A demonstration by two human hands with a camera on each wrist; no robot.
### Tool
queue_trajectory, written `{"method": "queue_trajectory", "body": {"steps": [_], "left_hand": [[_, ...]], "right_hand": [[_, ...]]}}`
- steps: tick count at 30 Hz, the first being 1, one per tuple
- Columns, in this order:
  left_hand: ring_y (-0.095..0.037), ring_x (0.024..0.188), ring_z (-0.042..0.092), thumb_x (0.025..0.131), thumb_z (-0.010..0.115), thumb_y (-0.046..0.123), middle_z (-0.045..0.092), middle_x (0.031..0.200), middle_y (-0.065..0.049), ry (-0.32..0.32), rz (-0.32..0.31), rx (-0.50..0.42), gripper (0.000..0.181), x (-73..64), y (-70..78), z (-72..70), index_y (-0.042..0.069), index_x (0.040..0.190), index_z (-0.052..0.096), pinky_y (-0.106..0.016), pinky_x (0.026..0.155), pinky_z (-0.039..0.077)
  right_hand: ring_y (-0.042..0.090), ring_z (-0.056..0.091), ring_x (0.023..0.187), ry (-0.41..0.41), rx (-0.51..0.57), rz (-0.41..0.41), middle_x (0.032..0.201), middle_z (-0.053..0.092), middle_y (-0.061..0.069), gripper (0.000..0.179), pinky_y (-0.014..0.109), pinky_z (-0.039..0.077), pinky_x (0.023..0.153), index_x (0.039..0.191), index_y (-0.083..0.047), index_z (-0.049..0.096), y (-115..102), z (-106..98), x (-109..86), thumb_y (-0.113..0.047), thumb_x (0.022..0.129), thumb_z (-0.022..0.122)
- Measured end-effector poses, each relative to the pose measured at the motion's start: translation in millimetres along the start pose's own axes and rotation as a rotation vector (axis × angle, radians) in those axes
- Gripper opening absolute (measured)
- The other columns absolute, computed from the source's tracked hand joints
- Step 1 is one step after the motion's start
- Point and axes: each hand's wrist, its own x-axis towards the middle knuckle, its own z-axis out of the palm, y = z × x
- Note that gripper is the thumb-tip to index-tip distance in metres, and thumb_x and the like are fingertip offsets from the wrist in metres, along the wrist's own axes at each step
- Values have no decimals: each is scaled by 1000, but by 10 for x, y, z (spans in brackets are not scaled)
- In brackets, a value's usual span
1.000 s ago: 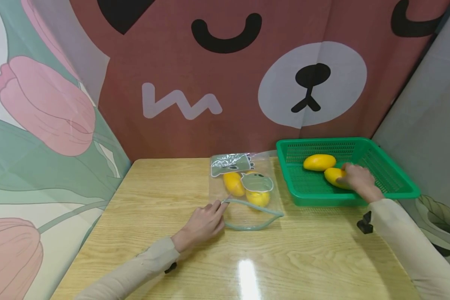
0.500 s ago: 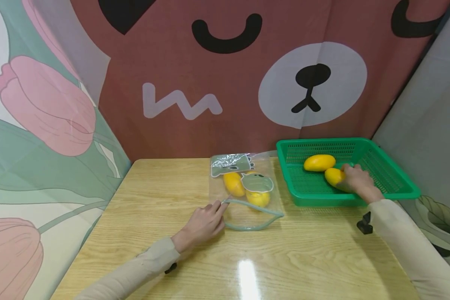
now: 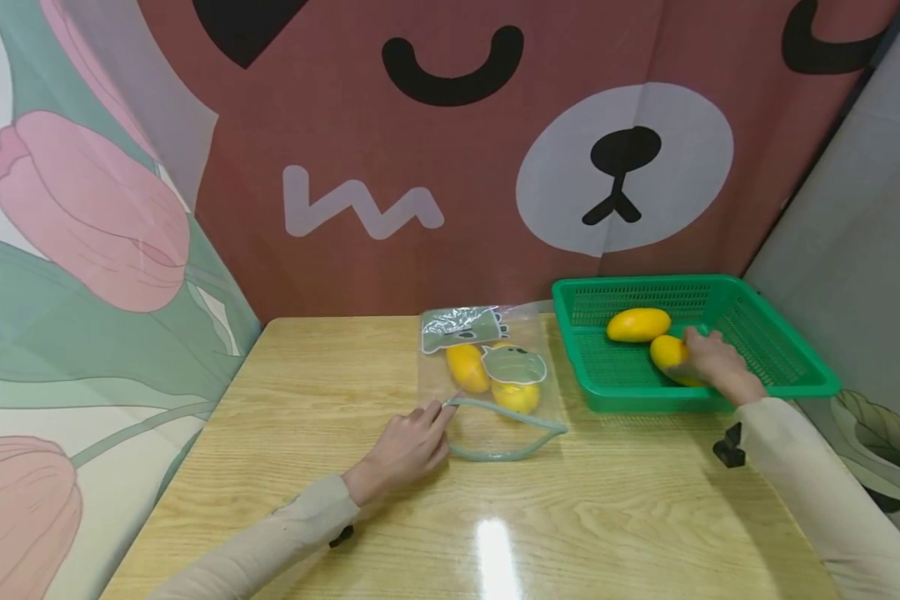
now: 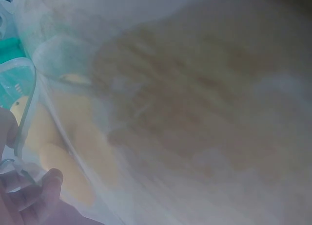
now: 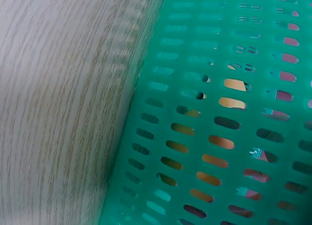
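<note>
My left hand (image 3: 405,446) pinches the left end of the mouth of a clear zip bag (image 3: 495,437). The bag lies on the table with its green-edged mouth gaping toward me; yellow mangoes (image 3: 468,368) show inside, partly behind printed green cartoon figures. In the left wrist view, fingers (image 4: 51,178) hold the bag's rim beside the mangoes (image 4: 63,166). To the right, my right hand (image 3: 716,362) grips a yellow mango (image 3: 667,354) inside a green plastic basket (image 3: 787,342). The basket's slotted wall (image 5: 195,103) hides most of that hand in the right wrist view.
Another mango (image 3: 639,325) lies in the basket, just behind the gripped one. Bag and basket stand close together near the back of the wooden table (image 3: 330,375). Behind them hangs a brown curtain (image 3: 345,275) with a bear print; patterned cloths flank both sides.
The mango under my right hand has shifted very slightly within the fingers. My left hand and the bag stay where they were.
</note>
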Motion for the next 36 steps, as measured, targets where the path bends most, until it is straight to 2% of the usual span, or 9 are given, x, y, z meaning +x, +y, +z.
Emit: {"method": "queue_trajectory", "body": {"steps": [3, 9, 21, 27, 36], "left_hand": [[-8, 55, 40, 90, 58, 20, 46, 86, 0, 3, -1, -3, 49, -3, -5, 1, 7, 136, 47, -16, 39, 24], [-8, 55, 41, 91, 56, 21, 46, 87, 0, -2, 1, 6, 50, -7, -11, 5, 7, 138, 46, -16, 39, 25], [-8, 56, 42, 90, 57, 21, 45, 86, 0, 19, -1, 3, 43, -12, -5, 5, 8, 130, 48, -16, 39, 26], [-9, 55, 44, 90, 57, 22, 46, 86, 0, 28, 4, 23, 39, -9, 0, 2, 8, 125, 51, -17, 38, 27], [-8, 54, 41, 88, 60, 22, 45, 86, -1, 18, 1, 17, 37, -1, -3, -1, 9, 122, 51, -16, 38, 25]], "right_hand": [[54, 49, 85, -24, 1, 1, 105, 37, 42, 65, 59, 42, 66, 124, 12, 33, -4, -14, -2, -30, 88, 68], [44, 51, 79, -40, -3, -17, 98, 49, 32, 58, 52, 42, 64, 117, 9, 35, -13, -33, 1, -27, 87, 69], [39, 49, 78, -37, 10, -21, 94, 50, 28, 56, 50, 41, 65, 114, 9, 36, -8, -29, 15, -26, 88, 70], [39, 49, 78, -4, 4, -41, 95, 51, 29, 60, 51, 41, 67, 117, 13, 38, 12, -15, 33, -24, 85, 73], [43, 51, 84, 17, -5, -45, 108, 52, 36, 67, 54, 42, 68, 125, 15, 40, 26, -17, 49, -27, 86, 74]]}}
